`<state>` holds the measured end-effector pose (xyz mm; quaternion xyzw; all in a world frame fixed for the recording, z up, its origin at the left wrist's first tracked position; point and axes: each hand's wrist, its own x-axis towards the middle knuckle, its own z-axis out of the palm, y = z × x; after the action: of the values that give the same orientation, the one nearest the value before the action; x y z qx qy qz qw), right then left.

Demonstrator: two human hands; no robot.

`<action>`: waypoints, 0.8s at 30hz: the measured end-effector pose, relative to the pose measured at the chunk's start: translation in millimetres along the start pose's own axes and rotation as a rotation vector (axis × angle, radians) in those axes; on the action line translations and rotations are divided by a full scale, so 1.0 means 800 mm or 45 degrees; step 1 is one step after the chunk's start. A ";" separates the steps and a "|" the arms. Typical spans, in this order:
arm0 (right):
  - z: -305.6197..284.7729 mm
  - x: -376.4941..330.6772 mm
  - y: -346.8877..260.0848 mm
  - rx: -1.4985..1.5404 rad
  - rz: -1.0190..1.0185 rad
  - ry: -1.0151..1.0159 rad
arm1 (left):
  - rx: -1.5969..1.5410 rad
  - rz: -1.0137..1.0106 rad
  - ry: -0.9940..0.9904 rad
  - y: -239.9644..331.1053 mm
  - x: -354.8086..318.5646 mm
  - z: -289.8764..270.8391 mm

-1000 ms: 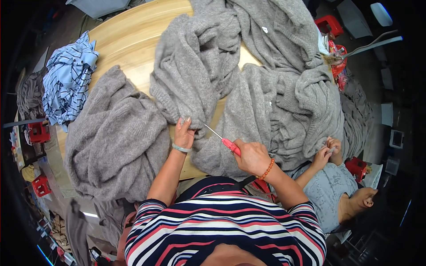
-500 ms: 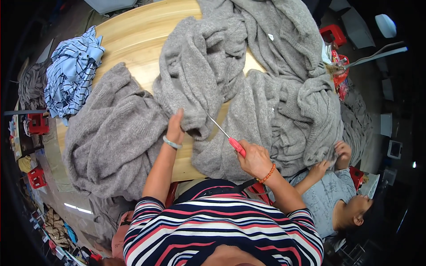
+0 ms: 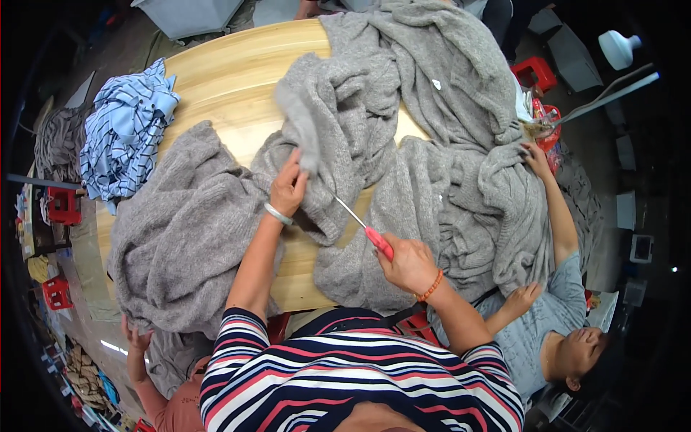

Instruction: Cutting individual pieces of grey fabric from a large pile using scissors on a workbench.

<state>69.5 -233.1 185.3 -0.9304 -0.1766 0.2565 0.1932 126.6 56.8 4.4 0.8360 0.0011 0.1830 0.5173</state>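
Note:
My right hand [image 3: 409,265] is wrapped round the red handle of a tool with a thin metal shaft [image 3: 352,213]. The shaft points up and left, and its tip meets the grey knitted garment [image 3: 353,108] in front of me; the tip's shape is hidden. My left hand [image 3: 289,186] is closed on a lifted fold of that same garment, left of the tip. The raised fold is blurred. Another grey knitted piece [image 3: 191,209] lies to the left of my left forearm, and a third bunched one [image 3: 414,209] lies right of the shaft.
All this lies on a wooden table [image 3: 223,83]. More grey knitwear [image 3: 453,65] is heaped at the far right. A blue striped cloth [image 3: 126,129] sits at the left edge. Co-workers sit at right [image 3: 518,338] and lower left [image 3: 176,403], the right one's hand touching the knitwear.
My left hand has moved up and closed on a fold, lifting it. The tool shifted slightly left. The right co-worker's hand reached farther up; a hand appeared at lower left.

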 end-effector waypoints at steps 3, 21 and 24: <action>-0.007 0.030 -0.003 0.010 -0.004 0.072 | -0.049 0.083 -0.212 0.003 -0.026 -0.003; 0.024 -0.002 -0.017 -0.097 0.002 -0.098 | -0.734 -0.460 -0.133 -0.004 -0.058 0.015; 0.027 -0.005 -0.016 -0.018 0.019 0.040 | -1.128 -0.796 0.079 0.018 -0.054 0.007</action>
<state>51.8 -218.2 175.6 -0.9370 -0.1684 0.2421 0.1875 85.0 37.4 1.4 0.4918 0.1879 0.0279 0.8497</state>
